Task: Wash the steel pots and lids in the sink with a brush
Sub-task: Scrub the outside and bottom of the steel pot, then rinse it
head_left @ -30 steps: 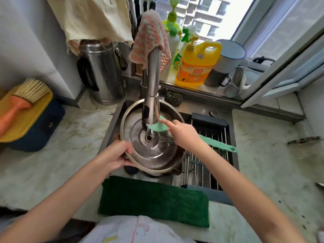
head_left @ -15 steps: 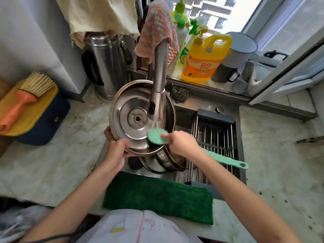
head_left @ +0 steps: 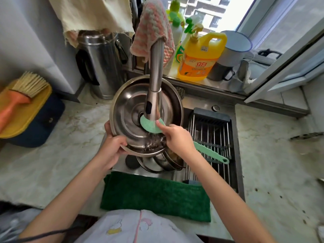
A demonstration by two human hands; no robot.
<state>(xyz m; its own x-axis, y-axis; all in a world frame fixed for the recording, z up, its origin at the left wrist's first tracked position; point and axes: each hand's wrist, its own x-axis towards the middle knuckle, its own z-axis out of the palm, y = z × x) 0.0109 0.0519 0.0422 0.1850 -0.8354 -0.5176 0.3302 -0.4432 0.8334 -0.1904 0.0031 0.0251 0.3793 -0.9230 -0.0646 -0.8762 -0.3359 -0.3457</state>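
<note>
A round steel lid (head_left: 129, 118) is tilted up under the faucet (head_left: 154, 81), its underside facing me. My left hand (head_left: 112, 148) grips its lower left rim. My right hand (head_left: 177, 139) holds a green long-handled brush (head_left: 149, 126), whose round head presses on the lid near the centre; the handle (head_left: 212, 153) sticks out to the right. Water splashes at the lid's lower edge. More steel pots and lids (head_left: 157, 162) lie in the sink beneath, partly hidden.
A wire rack (head_left: 210, 137) fills the sink's right half. A green towel (head_left: 156, 195) drapes the front edge. A steel kettle (head_left: 100, 67) stands back left, a yellow detergent jug (head_left: 198, 58) and mugs on the sill. An orange brush (head_left: 19, 95) lies on a yellow board at left.
The lid was lifted from lying flat in the sink to tilted upright. The brush head has moved up from the lid's lower edge to near its centre.
</note>
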